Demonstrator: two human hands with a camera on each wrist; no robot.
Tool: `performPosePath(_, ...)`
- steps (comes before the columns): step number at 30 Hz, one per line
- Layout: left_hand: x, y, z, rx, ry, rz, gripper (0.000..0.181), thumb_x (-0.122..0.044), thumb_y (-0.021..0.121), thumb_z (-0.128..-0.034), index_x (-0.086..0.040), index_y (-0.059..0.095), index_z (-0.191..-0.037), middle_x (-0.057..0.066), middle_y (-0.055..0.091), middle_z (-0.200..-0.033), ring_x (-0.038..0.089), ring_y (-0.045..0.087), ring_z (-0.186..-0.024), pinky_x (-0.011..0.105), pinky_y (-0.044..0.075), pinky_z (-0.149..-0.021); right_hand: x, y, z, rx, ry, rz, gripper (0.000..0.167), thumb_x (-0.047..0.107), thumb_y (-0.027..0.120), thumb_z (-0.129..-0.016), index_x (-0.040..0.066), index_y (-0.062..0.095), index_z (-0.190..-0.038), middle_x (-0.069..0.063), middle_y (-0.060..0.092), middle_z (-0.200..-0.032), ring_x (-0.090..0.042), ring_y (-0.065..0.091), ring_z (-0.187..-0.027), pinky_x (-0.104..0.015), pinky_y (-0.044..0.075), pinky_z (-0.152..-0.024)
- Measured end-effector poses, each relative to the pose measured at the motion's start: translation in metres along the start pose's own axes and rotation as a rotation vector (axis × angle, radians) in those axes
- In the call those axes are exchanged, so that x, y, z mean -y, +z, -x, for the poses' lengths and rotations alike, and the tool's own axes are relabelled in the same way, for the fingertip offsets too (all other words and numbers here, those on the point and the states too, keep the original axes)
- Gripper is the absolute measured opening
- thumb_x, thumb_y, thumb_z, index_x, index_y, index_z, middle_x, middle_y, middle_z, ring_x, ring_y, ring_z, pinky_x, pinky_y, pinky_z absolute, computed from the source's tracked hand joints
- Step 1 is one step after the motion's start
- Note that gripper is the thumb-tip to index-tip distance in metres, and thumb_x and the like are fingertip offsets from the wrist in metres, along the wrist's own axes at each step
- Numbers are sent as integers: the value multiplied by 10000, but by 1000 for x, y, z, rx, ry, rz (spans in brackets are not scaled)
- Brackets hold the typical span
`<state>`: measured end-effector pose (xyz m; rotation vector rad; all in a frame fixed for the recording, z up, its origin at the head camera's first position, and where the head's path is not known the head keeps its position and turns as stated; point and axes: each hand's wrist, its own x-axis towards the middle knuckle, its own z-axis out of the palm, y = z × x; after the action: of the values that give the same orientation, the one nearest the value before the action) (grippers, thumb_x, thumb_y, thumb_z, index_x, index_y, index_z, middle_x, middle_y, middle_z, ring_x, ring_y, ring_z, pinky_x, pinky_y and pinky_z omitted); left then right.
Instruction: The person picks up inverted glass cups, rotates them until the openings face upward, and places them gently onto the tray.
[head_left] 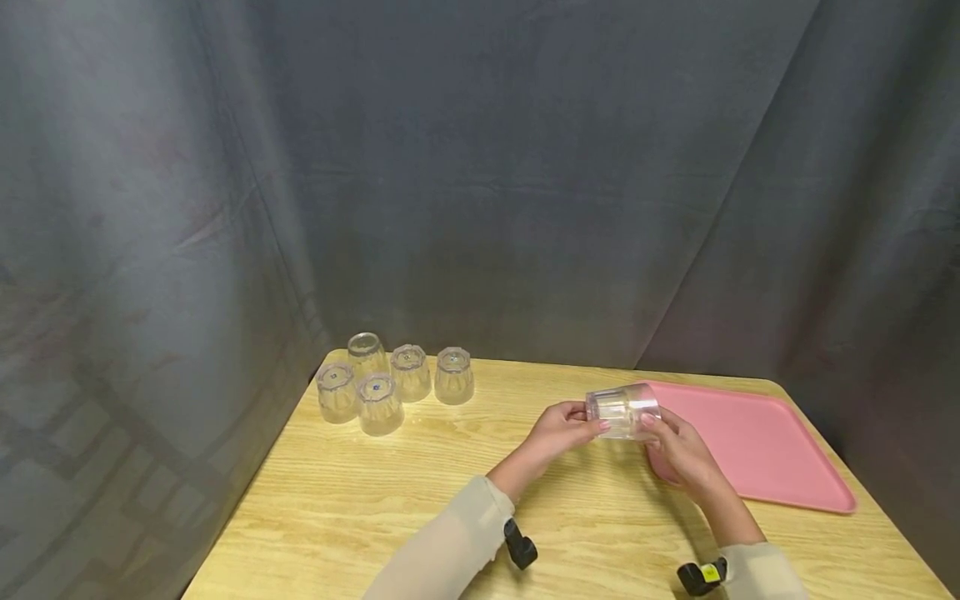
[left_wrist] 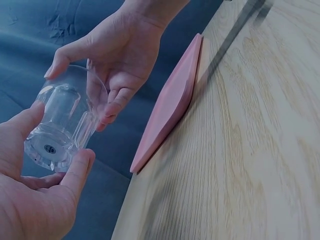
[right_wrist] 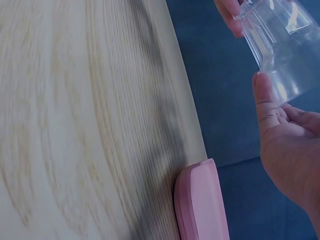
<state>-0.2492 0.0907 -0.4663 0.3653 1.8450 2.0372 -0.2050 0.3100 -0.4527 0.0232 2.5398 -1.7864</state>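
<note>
Both hands hold one clear faceted tumbler on its side, raised above the table near the tray. My left hand pinches the base end between thumb and fingers. At the wide rim end, my right hand grips the wall with its thumb on the near side. In the left wrist view the tumbler shows a small dark mark on its thick base, and nothing is seen inside it. The right wrist view cuts off part of the tumbler at the frame edge.
A pink tray lies on the right of the wooden table, just beyond the right hand. Several clear tumblers stand grouped at the back left, most plainly bottom up. Dark curtains hang behind and beside the table.
</note>
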Motion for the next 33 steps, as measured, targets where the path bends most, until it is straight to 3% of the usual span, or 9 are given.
performPosePath(3,-1,2,-1,-6,-7,5,526,-190,787,-894,43,593,-1323,46,718,-1085,133,687,-972,427,560,-955,-1,-2,-1,-8,-13,-23,683,358,436,-1090,-146,260,-1517,-250,595,-1301,74,600,-981,-71,439,-882)
performPosePath(7,-1,6,-3,-8,-7,13,516,-185,783,-896,47,596,-1317,50,719,-1087,138,687,-975,440,558,-958,-3,-5,-1,-11,-30,-40,667,342,438,-1090,-154,273,-1504,-158,638,-1232,45,624,-977,-96,463,-879)
performPosePath(14,4,13,-9,-16,-18,32,522,-190,782,-898,35,591,-1329,41,711,-1099,147,689,-990,363,577,-918,-4,-10,0,-7,-30,-70,671,326,441,-1092,-173,252,-1497,-52,652,-1152,22,640,-967,-120,489,-879)
performPosePath(25,8,25,-14,1,9,62,482,-139,765,-896,49,596,-1306,51,714,-1087,141,685,-976,297,578,-883,-9,-22,5,-11,-20,-35,685,355,432,-1092,-162,257,-1506,-19,646,-1192,59,620,-981,-113,477,-878)
performPosePath(33,12,35,-18,-26,3,111,448,-114,772,-889,45,612,-1276,55,710,-1056,153,687,-951,296,579,-884,-11,-29,5,-25,-12,-10,703,386,428,-1089,-158,270,-1505,-28,652,-1189,75,607,-978,-93,463,-869)
